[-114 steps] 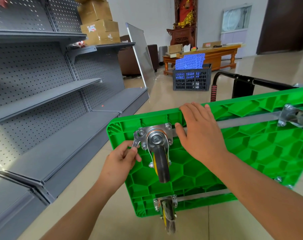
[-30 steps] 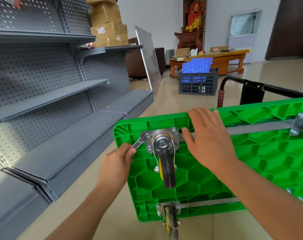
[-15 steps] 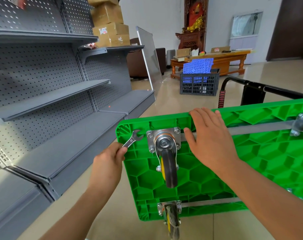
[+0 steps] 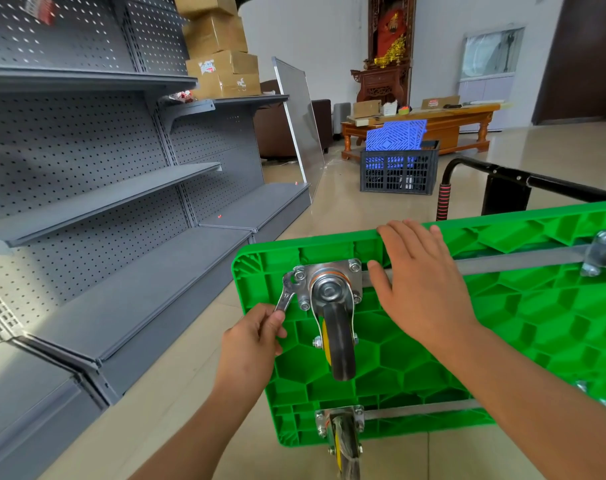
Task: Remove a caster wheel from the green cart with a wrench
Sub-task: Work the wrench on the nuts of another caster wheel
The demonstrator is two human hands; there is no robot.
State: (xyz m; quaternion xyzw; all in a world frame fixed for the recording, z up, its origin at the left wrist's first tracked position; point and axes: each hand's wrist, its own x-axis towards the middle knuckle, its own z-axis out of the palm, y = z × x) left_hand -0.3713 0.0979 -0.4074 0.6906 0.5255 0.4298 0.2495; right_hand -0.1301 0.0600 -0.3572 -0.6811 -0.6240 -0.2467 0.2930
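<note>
Green cart (image 4: 502, 323) at lower right: left hand (image 4: 253, 344) pinches the wrench (image 4: 287, 292) on the caster wheel (image 4: 339, 344) plate's bolt; right hand (image 4: 423, 285) lies flat, fingers relaxed.

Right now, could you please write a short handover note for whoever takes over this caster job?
Left hand grips the wrench, its open end on the upper-left bolt of the caster wheel mounting plate.
Right hand lies flat on the green cart, which is tipped with its underside toward the camera.
Done: wrench seated.
Left: all four plate bolts are in place; loosen each, then lift the caster off.
</note>
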